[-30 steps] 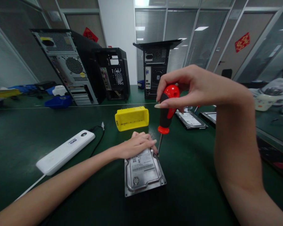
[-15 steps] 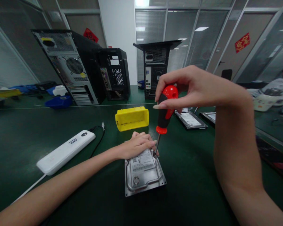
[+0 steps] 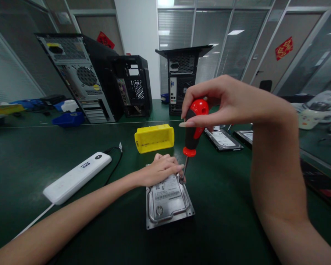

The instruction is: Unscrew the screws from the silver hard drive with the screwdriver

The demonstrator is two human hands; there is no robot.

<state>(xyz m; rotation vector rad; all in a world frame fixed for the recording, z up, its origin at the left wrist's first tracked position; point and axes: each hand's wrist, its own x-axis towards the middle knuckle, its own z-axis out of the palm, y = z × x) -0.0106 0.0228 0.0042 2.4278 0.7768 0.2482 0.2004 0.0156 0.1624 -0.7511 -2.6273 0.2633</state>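
A silver hard drive (image 3: 169, 204) lies label up on the green table in front of me. My left hand (image 3: 162, 170) is laid across its far end, fingers bent over and gripping it; that end is mostly hidden beneath the hand. From above, my right hand (image 3: 206, 105) grips the red and black handle of a screwdriver (image 3: 192, 129), thumb on the near side and fingers behind. The screwdriver's shaft points down, slightly tilted, with its tip at the drive's right edge beside my left fingertips. Any screw under the tip is too small to make out.
Behind the drive is a yellow bin (image 3: 154, 139). A white power strip (image 3: 77, 178) lies left, its cable running forward. More hard drives (image 3: 223, 139) lie to the right. Black computer cases (image 3: 99, 77) stand along the back, near a blue bin (image 3: 68, 119).
Almost nothing differs. The screwdriver and both hands hold the same places, and the whole view has shifted very slightly.
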